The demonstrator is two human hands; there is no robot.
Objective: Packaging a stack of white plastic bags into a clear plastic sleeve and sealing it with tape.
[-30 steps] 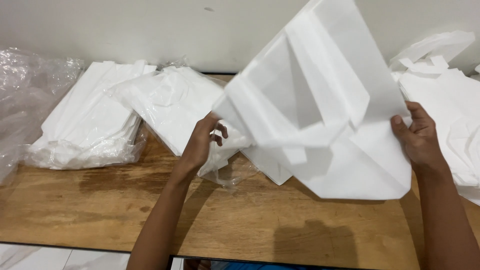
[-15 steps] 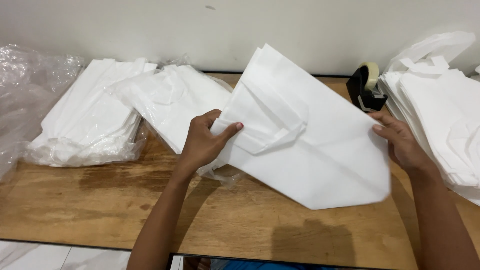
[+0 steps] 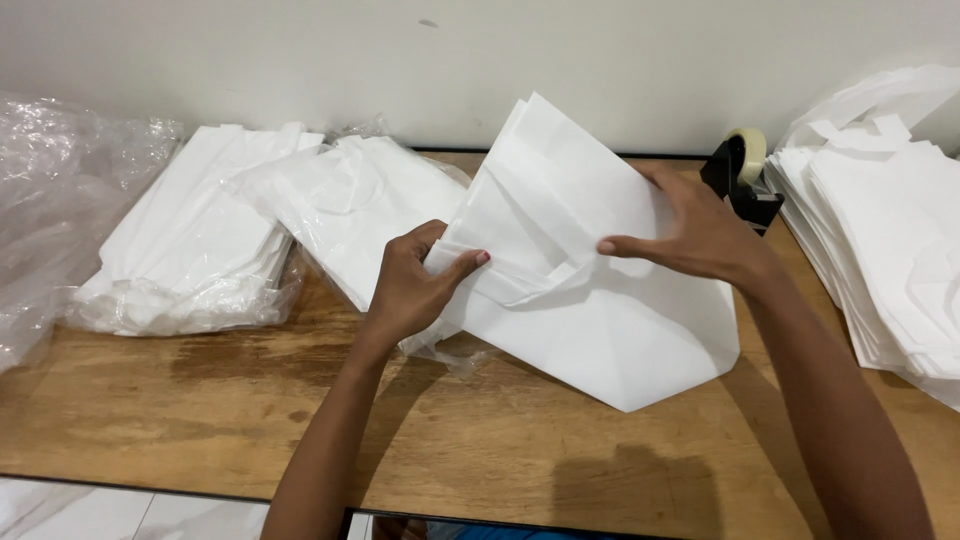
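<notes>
A white fabric bag (image 3: 610, 320) lies folded on the wooden table (image 3: 250, 420), its handle strap across the middle. My left hand (image 3: 415, 285) pinches the bag's left edge, thumb on top. My right hand (image 3: 700, 235) presses flat on the upper right part of the bag, fingers spread toward the strap.
A plastic-wrapped pack of white bags (image 3: 345, 205) lies behind my left hand, another wrapped pack (image 3: 190, 245) further left, with crumpled clear plastic (image 3: 60, 190) at the far left. A black tape dispenser (image 3: 740, 175) stands at the back right beside a tall stack of white bags (image 3: 880, 220).
The bag was held up in the air and has come down flat onto the table. My right hand moved from its right edge onto its top, and the tape dispenser came into view.
</notes>
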